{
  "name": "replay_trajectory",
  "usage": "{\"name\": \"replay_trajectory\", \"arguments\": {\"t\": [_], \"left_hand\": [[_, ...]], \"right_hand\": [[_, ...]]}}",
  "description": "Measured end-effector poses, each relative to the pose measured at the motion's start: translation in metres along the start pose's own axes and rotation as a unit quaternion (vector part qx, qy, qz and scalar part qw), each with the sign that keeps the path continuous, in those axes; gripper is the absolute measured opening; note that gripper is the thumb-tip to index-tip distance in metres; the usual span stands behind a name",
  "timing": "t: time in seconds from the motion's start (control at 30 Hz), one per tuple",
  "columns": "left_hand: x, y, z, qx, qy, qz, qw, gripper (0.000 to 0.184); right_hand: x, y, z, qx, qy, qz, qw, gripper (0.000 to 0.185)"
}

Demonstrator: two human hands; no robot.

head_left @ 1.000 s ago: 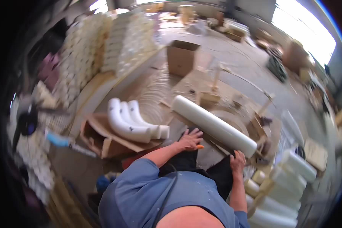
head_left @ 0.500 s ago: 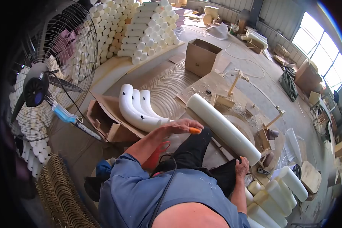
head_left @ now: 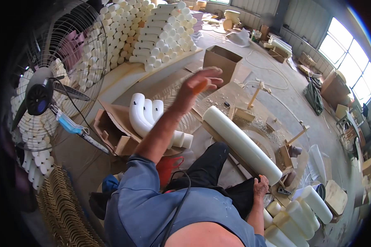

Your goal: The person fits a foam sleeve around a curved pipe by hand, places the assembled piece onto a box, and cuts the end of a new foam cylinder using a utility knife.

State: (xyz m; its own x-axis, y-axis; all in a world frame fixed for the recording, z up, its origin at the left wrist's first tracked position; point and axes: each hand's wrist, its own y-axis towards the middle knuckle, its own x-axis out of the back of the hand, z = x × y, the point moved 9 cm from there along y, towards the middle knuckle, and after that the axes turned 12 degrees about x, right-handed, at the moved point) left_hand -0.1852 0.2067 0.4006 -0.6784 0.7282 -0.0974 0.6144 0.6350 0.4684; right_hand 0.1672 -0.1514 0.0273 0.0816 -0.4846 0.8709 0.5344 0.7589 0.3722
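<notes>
My left hand [head_left: 198, 87] is raised in the air, its fingers apart and blurred by motion. An orange cover sits on its thumb, and nothing shows in the grasp. Below it, a long white tube [head_left: 241, 142] lies slantwise across a wooden bench [head_left: 231, 94]. At the tube's near end, my right hand [head_left: 260, 187] has its fingers curled against the lower edge, with a bit of orange at a fingertip. What those fingers close on is hidden. To the left, several curved white tubes [head_left: 137, 115] with small black pieces on them lie by an open cardboard box [head_left: 118, 123].
A large fan [head_left: 41, 90] stands at left, with a blue mask [head_left: 70, 124] hanging from it. Stacked white tubes [head_left: 163, 39] rise behind. An open carton [head_left: 220, 65] stands beyond the bench. More white tubes [head_left: 294, 218] lie at lower right, near a spring clamp [head_left: 283, 190].
My left hand has swung up and away from above my knee, uncovering the ends of the curved tubes. My right hand stays by the near end of the long tube.
</notes>
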Motion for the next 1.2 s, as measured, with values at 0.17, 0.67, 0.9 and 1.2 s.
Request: {"name": "replay_trajectory", "arguments": {"t": [0.17, 0.67, 0.9, 1.2], "left_hand": [[-0.036, -0.005, 0.271, 0.188, 0.280, 0.024, 0.941, 0.050], [-0.125, -0.093, 0.407, 0.318, 0.650, 0.158, 0.672, 0.050], [-0.118, -0.092, 0.416, 0.307, 0.647, 0.133, 0.686, 0.049], [-0.116, -0.094, 0.411, 0.309, 0.634, 0.124, 0.698, 0.048]], "right_hand": [[-0.002, -0.004, -0.001, 0.010, -0.007, -0.007, 1.000, 0.035], [-0.046, 0.044, -0.039, -0.077, -0.041, 0.207, 0.975, 0.037], [-0.029, 0.047, -0.039, -0.143, 0.022, 0.160, 0.977, 0.030], [-0.028, 0.035, -0.055, -0.155, 0.033, 0.114, 0.981, 0.027]]}}
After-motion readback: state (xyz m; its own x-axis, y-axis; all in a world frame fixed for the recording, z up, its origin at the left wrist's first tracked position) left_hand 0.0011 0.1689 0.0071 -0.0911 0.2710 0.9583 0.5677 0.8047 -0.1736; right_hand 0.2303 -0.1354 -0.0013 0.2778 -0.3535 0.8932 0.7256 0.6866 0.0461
